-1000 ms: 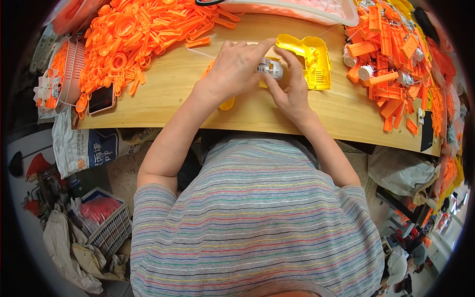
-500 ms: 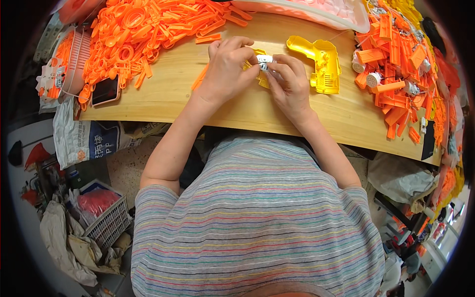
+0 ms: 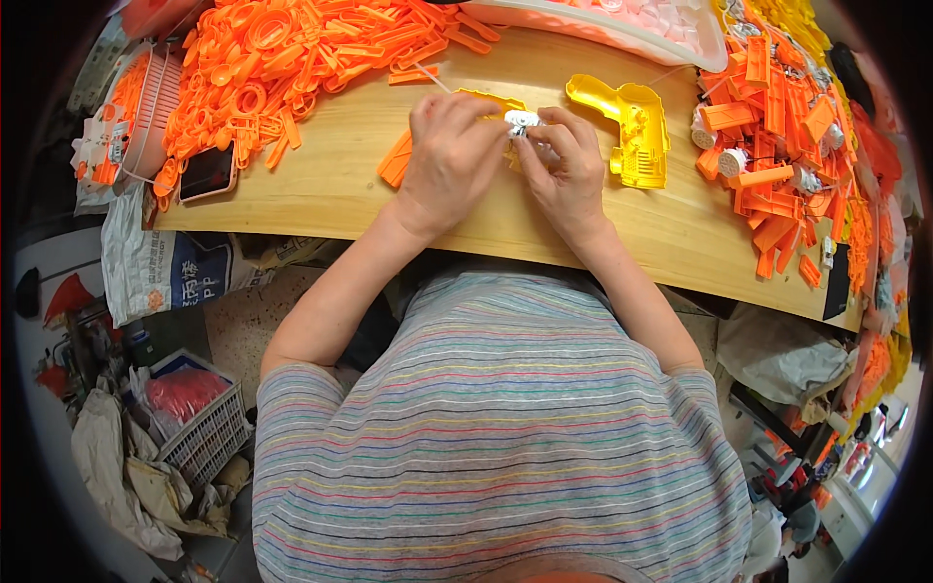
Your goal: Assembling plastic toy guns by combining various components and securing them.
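A small white-and-silvery part with dark wires (image 3: 522,120) is between my two hands, just above the table. The thumb and fingers of my right hand (image 3: 569,175) pinch it from the right. My left hand (image 3: 449,160) is closed at its left side, fingertips against it; the exact grip is partly hidden. Behind my hands lies a yellow plastic piece (image 3: 501,100), mostly covered. To the right rests a yellow gun-shaped half shell (image 3: 641,131), its ribbed inside facing up. An orange part (image 3: 397,160) sticks out beside my left hand.
Orange plastic parts (image 3: 282,58) pile up at the far left, beside a phone (image 3: 208,175). On the right is a heap of orange pieces with wires (image 3: 773,126). A white tray (image 3: 714,53) of pale parts stands at the back. A crate (image 3: 209,437) sits below left.
My left hand has shifted slightly right and lower, uncovering more of the yellow piece and the orange part. My right hand stays at the small white part.
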`<action>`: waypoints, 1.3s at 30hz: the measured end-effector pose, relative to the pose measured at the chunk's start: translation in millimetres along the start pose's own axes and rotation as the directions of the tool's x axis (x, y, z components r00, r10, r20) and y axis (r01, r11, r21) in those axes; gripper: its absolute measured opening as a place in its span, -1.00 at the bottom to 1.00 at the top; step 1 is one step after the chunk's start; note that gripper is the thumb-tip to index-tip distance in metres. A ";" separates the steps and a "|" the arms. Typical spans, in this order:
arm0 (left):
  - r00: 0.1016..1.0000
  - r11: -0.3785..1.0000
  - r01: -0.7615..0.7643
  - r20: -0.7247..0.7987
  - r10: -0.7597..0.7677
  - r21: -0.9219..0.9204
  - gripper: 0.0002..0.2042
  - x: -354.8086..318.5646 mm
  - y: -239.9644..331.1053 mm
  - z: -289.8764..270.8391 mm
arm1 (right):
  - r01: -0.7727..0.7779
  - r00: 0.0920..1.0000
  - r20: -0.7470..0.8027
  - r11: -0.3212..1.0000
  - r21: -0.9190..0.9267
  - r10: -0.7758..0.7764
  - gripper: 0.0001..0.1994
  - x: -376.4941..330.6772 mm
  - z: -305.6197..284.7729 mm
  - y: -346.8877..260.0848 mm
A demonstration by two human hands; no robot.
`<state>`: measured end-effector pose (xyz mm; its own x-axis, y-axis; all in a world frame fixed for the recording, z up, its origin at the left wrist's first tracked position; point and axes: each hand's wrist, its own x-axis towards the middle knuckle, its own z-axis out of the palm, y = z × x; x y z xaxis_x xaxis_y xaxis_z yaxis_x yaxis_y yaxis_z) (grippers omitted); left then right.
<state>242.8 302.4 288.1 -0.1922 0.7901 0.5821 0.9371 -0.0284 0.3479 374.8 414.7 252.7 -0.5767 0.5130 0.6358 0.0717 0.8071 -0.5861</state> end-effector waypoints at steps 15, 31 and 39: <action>0.953 0.989 -0.129 0.286 0.102 0.075 -0.90 45.1 -22.4 -5.3 | -0.026 0.994 0.104 0.996 0.083 0.017 -0.79 -1.5 -7.2 2.4; 0.779 0.860 0.466 0.558 -0.287 -0.208 -0.86 -8.6 38.1 -18.0 | -0.027 0.997 0.073 0.997 0.070 0.022 -0.80 1.2 -8.3 -1.0; 0.931 0.935 0.222 0.346 -0.119 -0.275 -0.94 -36.9 47.9 15.1 | -0.018 0.994 0.104 1.000 0.017 0.016 -0.81 6.5 -8.6 -3.0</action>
<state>299.2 281.1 272.2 -0.1898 0.9505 0.2458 0.7534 -0.0195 0.6573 377.8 418.1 263.0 -0.6567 0.4925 0.5711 0.0681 0.7929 -0.6055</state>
